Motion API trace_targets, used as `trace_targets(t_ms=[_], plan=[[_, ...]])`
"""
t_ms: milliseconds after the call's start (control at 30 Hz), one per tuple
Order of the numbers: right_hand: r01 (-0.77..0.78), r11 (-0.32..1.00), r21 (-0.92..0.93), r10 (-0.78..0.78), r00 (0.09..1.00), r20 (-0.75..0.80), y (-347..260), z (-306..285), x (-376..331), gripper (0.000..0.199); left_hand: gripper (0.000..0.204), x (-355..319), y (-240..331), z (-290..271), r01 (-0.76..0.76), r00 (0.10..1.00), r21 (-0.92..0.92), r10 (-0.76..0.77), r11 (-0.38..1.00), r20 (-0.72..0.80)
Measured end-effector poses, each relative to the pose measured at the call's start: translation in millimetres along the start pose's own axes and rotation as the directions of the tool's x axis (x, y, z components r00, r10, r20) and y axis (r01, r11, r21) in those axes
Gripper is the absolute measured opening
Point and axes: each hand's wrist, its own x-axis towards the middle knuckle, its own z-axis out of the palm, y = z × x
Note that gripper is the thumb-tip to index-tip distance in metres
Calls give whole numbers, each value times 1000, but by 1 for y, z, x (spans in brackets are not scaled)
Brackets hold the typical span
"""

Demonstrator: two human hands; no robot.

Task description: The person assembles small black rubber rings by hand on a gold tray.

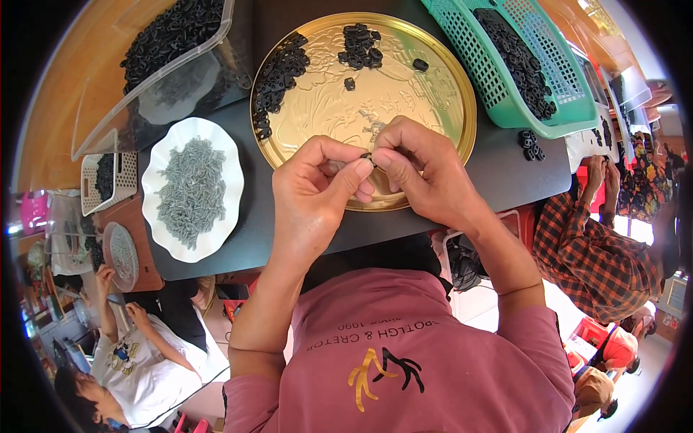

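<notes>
Bare fingertips meet over a round gold tray (325,108), its shiny metal embossed with raised patterns, as a person's left hand (317,184) pinches a tiny black piece (367,156) between thumb and forefinger above the near half. The right hand (424,173) closes in beside it, thumb and forefinger drawn narrowly together; what lies between them cannot be told. Small, chunky black parts (278,79) heap along the tray's left side. At left, a glossy white dish (151,206) with a scalloped rim bears a pile of slim, translucent grey rods (191,191); at right, a green lattice-walled plastic basket (491,86) holds more black parts
</notes>
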Motion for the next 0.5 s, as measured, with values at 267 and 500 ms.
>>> trace_targets(t_ms=[267,500], plan=[[-115,992,44,114,993,18,0,-13,16,9,8,11,-4,-5,29,999,2,-29,1000,-34],[-31,605,-796,-267,933,-240,50,-52,65,16,10,11,-4,-6,7,998,5,-7,1000,-59]])
